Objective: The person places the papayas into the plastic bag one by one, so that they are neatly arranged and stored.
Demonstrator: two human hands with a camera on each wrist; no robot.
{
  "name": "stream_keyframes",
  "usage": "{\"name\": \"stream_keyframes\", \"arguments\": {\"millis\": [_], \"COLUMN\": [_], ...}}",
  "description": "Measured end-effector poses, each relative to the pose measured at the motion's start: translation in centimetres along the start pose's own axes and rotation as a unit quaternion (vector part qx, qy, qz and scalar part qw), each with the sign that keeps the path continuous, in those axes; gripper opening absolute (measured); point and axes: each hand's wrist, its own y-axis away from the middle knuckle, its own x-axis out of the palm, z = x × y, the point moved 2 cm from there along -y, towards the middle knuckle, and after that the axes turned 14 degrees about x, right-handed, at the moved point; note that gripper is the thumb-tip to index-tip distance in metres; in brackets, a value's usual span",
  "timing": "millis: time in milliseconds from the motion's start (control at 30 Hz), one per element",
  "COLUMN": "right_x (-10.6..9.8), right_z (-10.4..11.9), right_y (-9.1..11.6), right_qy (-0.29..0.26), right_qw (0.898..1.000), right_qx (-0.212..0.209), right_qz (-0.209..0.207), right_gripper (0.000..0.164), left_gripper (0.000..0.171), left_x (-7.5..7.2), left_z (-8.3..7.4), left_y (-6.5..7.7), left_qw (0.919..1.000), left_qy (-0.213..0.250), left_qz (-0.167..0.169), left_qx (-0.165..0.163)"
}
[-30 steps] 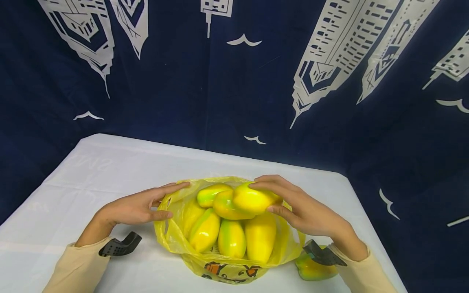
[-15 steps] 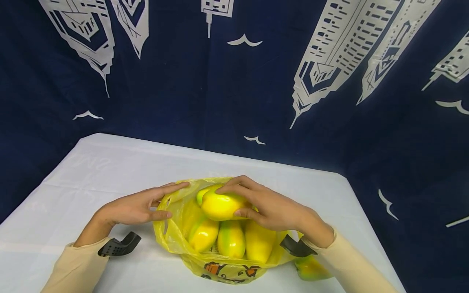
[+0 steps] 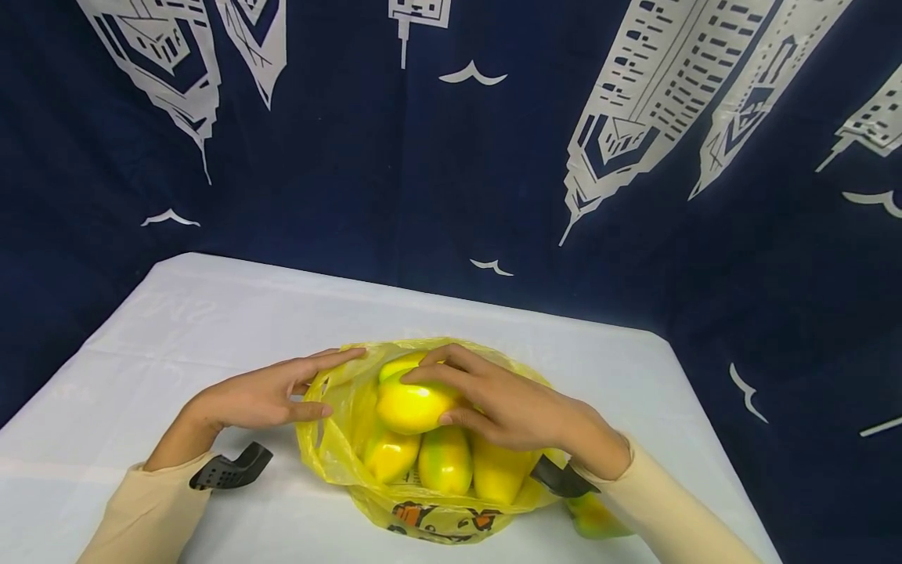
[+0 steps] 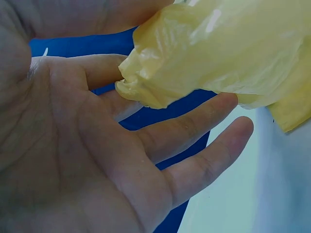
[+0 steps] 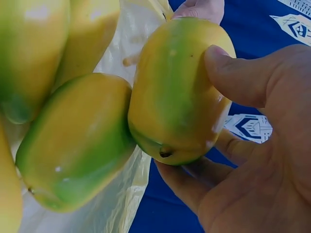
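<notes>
A yellow plastic bag (image 3: 451, 521) stands with its mouth wide, holding several glossy yellow-green fruits that look like papayas (image 3: 445, 460). My right hand (image 3: 507, 403) grips one papaya (image 3: 412, 407) over the left part of the bag. In the right wrist view, thumb and fingers curl around that papaya (image 5: 180, 92), whose side meets another papaya (image 5: 77, 141) lying in the bag. My left hand (image 3: 257, 395) rests at the bag's left rim with fingers spread and fairly straight. In the left wrist view, the yellow plastic (image 4: 194, 58) lies between the thumb and the extended fingers.
Another papaya (image 3: 595, 517), green and orange, lies on the white tablecloth (image 3: 232, 313) right of the bag, partly behind my right forearm. Beyond the table's far edge hangs a dark blue curtain (image 3: 338, 196) printed with white buildings.
My right hand has carried its papaya leftward across the bag's mouth and slightly lower, covering some fruits there. The left hand has stayed at the rim.
</notes>
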Motion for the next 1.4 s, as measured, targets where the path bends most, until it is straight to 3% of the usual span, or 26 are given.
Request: {"name": "stream_keyframes", "arguments": {"millis": [367,633,867,1133,1400], "right_x": [0.7,1.5,1.8,2.5,2.7], "right_z": [0.4,0.4,0.2,-0.1,-0.5], "right_y": [-2.9,-5.1,-6.0,-6.6,-6.7], "right_qy": [-0.014,-0.027,-0.02,-0.023,0.005], "right_qw": [0.999,0.998,0.997,0.995,0.996], "right_qx": [-0.035,-0.031,-0.055,-0.023,-0.024], "right_qz": [0.011,0.044,0.045,0.099,0.087], "right_gripper": [0.047,0.044,0.043,0.044,0.05], "left_gripper": [0.071,0.071,0.069,0.066,0.069], "left_x": [-0.1,-0.1,-0.2,-0.2,-0.3], "left_z": [0.0,0.2,0.3,0.2,0.1], "left_y": [0.1,0.2,0.3,0.4,0.3], "left_qw": [0.9999,1.0,0.9999,0.9999,0.9999], "left_qy": [-0.008,-0.008,-0.009,-0.012,-0.005], "left_qz": [-0.002,-0.001,-0.001,-0.004,-0.003], "left_qx": [-0.006,-0.001,0.006,0.003,-0.01]}}
